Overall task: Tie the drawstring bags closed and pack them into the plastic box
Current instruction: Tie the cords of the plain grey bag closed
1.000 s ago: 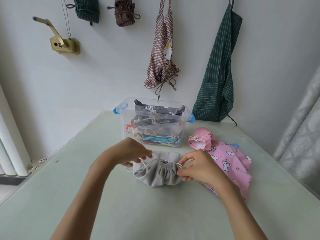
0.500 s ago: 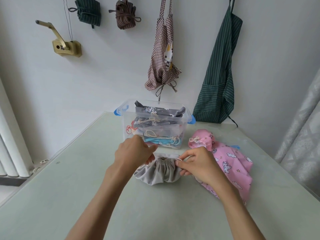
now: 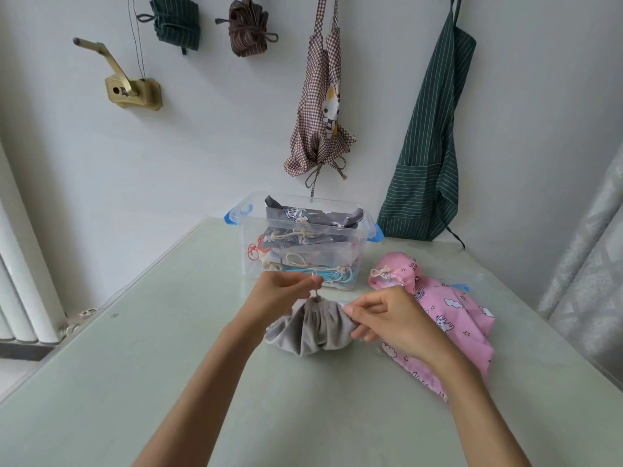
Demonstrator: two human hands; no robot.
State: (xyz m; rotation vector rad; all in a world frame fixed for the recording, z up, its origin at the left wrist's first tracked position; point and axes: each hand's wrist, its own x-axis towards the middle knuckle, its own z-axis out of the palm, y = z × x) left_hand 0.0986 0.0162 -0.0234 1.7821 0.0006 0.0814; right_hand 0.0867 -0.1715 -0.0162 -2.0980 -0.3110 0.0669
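A person's left hand (image 3: 286,293) pinches the pale drawstring (image 3: 316,293) and draws it up from the cinched mouth of a grey drawstring bag (image 3: 310,328), which lies near the middle of the green tabletop (image 3: 168,348), just in front of the clear plastic box (image 3: 301,242) near the far edge. The right hand (image 3: 387,318) grips the bag's gathered right side. The bag looks soft, light and limp; it is best held by the cord and the bunched neck, since the cloth gives anywhere else. Its mouth points towards the far edge, its long axis running left to right. The box already holds several tied bags. To the right lies a pink printed bag (image 3: 448,315), its mouth apparently gathered too, though the knot is hard to make out.
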